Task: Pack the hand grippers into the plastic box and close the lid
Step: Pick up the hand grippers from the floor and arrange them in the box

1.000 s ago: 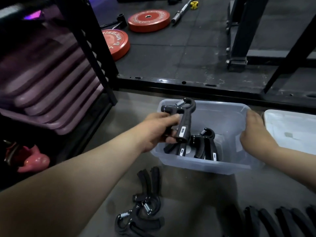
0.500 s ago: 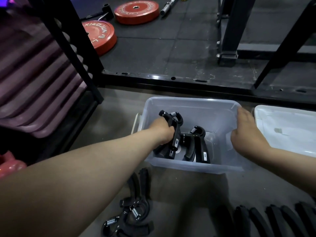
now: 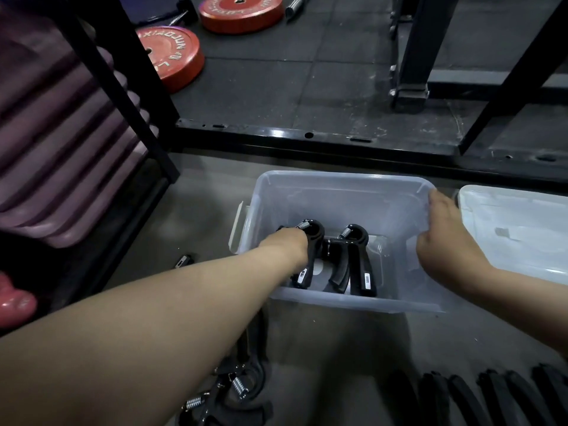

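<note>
A clear plastic box stands open on the grey floor in front of me. My left hand reaches down inside it and grips a black hand gripper low against the left wall. A second black hand gripper stands next to it on the box bottom. My right hand holds the box's right rim, fingers curled over the edge. The white lid lies flat to the right of the box. More hand grippers lie near me: a pile at lower left, a row at lower right.
A black rack post with purple mats stands left. Red weight plates lie on the dark rubber floor beyond a black frame rail. A pink kettlebell sits at the far left edge. A small dark object lies left of the box.
My left hand has lowered the hand gripper from above the box's rim down to the bottom beside the other one. My right hand stays on the right rim.
</note>
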Tool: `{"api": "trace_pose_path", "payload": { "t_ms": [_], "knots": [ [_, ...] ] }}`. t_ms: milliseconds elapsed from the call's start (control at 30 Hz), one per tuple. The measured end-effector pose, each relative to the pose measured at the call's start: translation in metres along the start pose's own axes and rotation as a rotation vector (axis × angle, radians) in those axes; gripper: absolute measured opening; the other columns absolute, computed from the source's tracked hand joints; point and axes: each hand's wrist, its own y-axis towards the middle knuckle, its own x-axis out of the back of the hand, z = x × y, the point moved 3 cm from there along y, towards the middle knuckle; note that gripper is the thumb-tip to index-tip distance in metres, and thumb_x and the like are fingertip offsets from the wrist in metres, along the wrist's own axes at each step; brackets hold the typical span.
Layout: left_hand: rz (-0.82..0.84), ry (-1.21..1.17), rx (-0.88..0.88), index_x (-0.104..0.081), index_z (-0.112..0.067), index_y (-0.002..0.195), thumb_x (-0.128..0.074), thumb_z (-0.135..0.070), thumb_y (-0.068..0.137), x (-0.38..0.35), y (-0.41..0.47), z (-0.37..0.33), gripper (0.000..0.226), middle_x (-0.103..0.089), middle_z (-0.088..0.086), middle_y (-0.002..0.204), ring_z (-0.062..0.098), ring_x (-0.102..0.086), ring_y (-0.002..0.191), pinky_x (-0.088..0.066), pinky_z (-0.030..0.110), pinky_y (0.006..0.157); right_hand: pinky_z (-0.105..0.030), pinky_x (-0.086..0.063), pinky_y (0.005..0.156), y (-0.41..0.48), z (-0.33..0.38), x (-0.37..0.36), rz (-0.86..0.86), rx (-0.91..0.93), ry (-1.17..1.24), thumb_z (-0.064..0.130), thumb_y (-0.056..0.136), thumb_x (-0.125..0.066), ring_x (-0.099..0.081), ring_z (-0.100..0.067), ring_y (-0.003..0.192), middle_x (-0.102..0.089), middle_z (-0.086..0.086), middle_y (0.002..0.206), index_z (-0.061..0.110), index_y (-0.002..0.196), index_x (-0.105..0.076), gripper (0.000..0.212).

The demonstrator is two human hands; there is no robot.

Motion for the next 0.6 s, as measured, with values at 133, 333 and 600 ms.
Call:
{"api": "trace_pose_path", "payload": {
  "t_ms": [133,333,600],
  "knots": [
    [0.005,0.029,0.02,-0.061,-0.009,0.104,-0.058,-0.005,0.085,-0.0029,-0.0031,0.0001,0.02,-0.057,0.004,0.088,0.03,-0.061,0.087,-0.048,0.033,0.071,-0.045,-0.029,0.115,0.0,-0.0006,-0.0006,-0.003,-0.01,0.007,-0.003,0.083,-0.04,-0.031,-0.028,0.139,-0.028,-0.009,0.154,0.011,0.151,-0.022,0.072],
    [-0.045,0.026,0.06,-0.062,-0.01,0.107,-0.059,-0.001,0.083,-0.0002,0.0007,0.0014,0.026,-0.063,0.01,0.115,0.033,-0.063,0.104,-0.046,0.035,0.073,-0.046,-0.032,0.114,0.001,-0.0005,-0.0006,-0.001,-0.006,0.012,-0.002,0.082,-0.04,-0.033,-0.028,0.138,-0.03,-0.008,0.152,0.012,0.151,-0.023,0.072],
    [-0.016,0.044,0.048,-0.063,-0.007,0.108,-0.058,0.0,0.082,-0.0004,0.002,0.0004,0.028,-0.064,0.012,0.113,0.035,-0.063,0.099,-0.047,0.035,0.072,-0.044,-0.027,0.117,0.0006,0.0001,-0.0006,0.0,0.001,0.005,-0.002,0.083,-0.037,-0.029,-0.028,0.14,-0.027,-0.01,0.154,0.009,0.151,-0.022,0.071]
  ]
}}
